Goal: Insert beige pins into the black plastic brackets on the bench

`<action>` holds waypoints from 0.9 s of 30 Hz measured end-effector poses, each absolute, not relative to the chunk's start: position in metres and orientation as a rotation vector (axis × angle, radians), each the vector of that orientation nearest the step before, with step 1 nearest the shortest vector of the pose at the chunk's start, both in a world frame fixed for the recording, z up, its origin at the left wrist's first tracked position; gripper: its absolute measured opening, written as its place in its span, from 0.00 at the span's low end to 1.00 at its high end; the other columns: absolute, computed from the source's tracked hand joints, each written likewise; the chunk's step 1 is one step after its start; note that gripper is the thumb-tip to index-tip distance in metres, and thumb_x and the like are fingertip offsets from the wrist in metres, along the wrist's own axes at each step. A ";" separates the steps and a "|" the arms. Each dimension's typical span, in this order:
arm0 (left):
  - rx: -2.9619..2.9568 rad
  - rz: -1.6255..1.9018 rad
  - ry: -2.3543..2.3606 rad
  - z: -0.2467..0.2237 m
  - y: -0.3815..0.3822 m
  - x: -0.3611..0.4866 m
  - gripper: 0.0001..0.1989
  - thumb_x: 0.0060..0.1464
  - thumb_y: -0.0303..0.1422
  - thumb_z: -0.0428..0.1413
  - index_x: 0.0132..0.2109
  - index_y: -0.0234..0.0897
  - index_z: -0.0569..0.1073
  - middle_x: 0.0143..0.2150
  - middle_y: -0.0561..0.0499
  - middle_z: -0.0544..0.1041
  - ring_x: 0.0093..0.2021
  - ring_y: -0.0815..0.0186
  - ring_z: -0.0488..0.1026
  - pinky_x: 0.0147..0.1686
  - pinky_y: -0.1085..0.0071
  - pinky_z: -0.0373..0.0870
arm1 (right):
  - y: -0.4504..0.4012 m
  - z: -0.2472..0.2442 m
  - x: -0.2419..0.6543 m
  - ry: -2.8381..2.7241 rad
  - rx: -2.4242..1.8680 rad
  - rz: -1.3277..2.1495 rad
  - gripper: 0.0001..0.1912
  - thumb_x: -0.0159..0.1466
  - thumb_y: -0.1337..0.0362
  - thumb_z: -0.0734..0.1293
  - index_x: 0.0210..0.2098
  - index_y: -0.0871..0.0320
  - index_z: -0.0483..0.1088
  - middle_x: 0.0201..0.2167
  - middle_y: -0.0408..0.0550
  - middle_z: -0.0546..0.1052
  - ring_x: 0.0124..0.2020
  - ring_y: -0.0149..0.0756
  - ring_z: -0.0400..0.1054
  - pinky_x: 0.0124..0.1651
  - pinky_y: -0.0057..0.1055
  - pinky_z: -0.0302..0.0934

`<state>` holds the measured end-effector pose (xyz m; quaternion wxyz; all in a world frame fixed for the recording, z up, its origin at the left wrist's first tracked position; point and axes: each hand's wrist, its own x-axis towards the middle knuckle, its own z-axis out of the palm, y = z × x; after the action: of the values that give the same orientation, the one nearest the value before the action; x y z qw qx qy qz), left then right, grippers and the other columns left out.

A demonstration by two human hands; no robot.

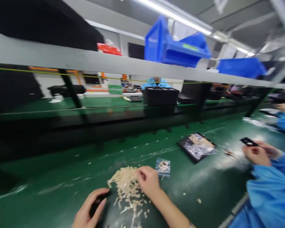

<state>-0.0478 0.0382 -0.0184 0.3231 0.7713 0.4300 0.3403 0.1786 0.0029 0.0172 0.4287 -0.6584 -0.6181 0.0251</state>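
A loose pile of small beige strips (127,182) lies on the green table top, thinning out toward me. My right hand (148,182) is at the pile's right edge, with thumb and fingers curled together; whatever they pinch is too small to make out. To the left of the pile, my left hand (91,207) grips a small black object (96,204), mostly hidden by the fingers and palm. Just beyond my right hand lies a small clear zip bag (163,167) with beige pieces in it.
A black tray (196,160) holding plastic film and beige strips lies farther right. Beside it, a co-worker's hands (258,153) hold a black plate (248,141). Blue bins (178,50) stand on the overhead shelf (73,60). Another person (156,83) sits behind a black box.
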 end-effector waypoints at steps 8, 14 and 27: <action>2.203 0.810 1.150 -0.011 0.044 -0.041 0.29 0.47 0.42 0.57 0.56 0.44 0.59 0.61 0.45 0.59 0.60 0.53 0.54 0.56 0.52 0.53 | 0.007 0.021 0.198 -1.550 -1.649 0.172 0.10 0.62 0.65 0.57 0.38 0.58 0.69 0.31 0.48 0.71 0.31 0.35 0.65 0.31 0.27 0.59; 2.083 0.795 0.953 -0.005 0.060 -0.013 0.43 0.34 0.44 0.64 0.59 0.42 0.58 0.64 0.45 0.53 0.64 0.51 0.43 0.60 0.53 0.37 | 0.001 0.031 0.186 -1.778 -1.579 0.314 0.09 0.63 0.65 0.58 0.35 0.56 0.70 0.31 0.47 0.71 0.33 0.36 0.65 0.34 0.29 0.59; 1.182 1.031 0.445 0.006 0.102 0.002 0.22 0.58 0.43 0.44 0.53 0.33 0.64 0.56 0.39 0.65 0.58 0.53 0.59 0.56 0.53 0.52 | -0.034 0.042 0.177 -1.982 -1.504 0.940 0.05 0.52 0.68 0.68 0.21 0.57 0.69 0.14 0.38 0.70 0.18 0.29 0.64 0.24 0.24 0.57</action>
<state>0.0025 0.1017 0.0060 0.6857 0.5279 0.1985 0.4602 0.1771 -0.0335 0.0422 0.2386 -0.5493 -0.7235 0.3432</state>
